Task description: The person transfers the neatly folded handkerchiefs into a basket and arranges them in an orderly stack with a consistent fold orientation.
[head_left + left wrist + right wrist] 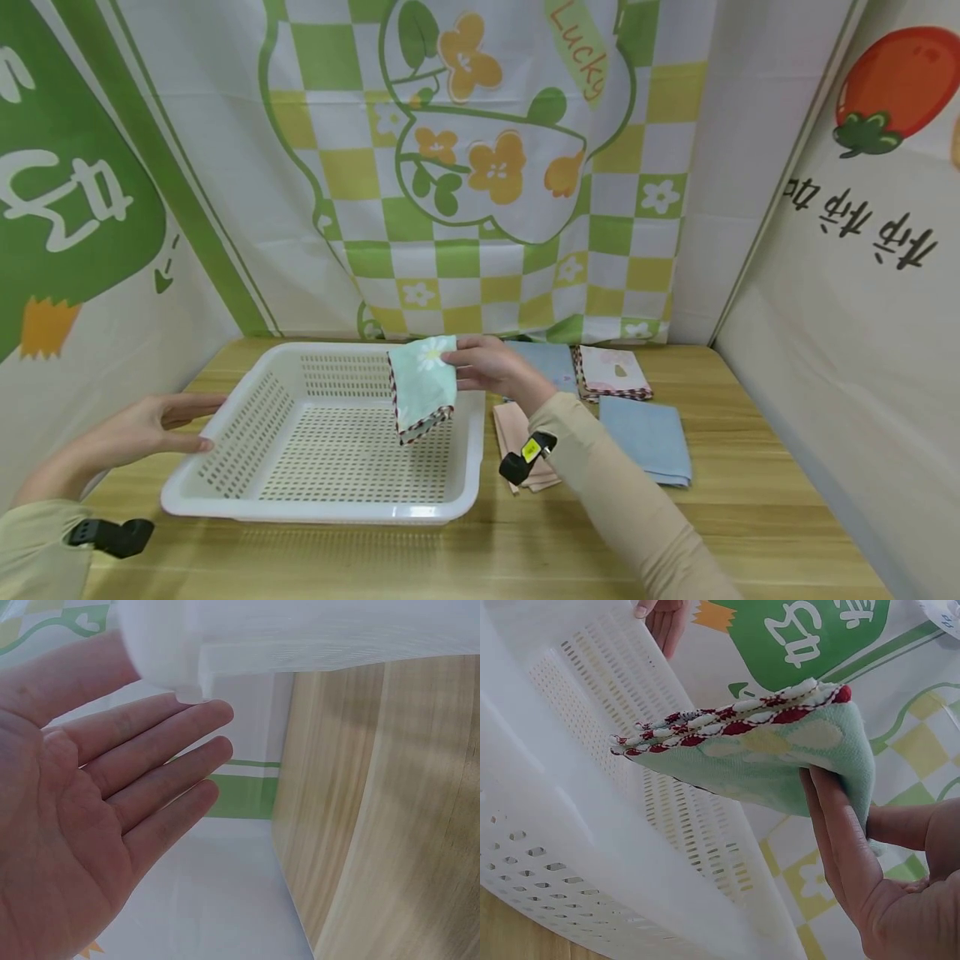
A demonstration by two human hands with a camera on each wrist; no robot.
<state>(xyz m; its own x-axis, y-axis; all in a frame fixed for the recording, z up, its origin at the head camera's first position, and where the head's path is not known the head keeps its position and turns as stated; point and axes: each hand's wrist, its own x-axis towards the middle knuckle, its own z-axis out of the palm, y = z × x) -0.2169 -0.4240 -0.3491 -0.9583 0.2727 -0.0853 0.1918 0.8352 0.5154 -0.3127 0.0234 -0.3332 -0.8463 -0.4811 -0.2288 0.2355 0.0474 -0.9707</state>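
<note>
My right hand [491, 364] pinches a folded mint-green small towel [423, 387] between thumb and fingers. The towel has a white daisy and a dark red and white edging, and it hangs over the right side of a white plastic basket [322, 511]. Its folded layers [742, 724] show in the right wrist view. My left hand [138, 429] is at the basket's left rim, thumb against the rim. In the left wrist view the fingers [169, 776] of that hand are straight, outside and below the rim.
Right of the basket lie several folded towels: a peach one [513, 429] partly behind my right arm, a grey-blue one [547, 362], a white one with checked edging [611, 371], a light blue one [645, 437]. Printed fabric walls [480, 287] enclose the wooden table [757, 500].
</note>
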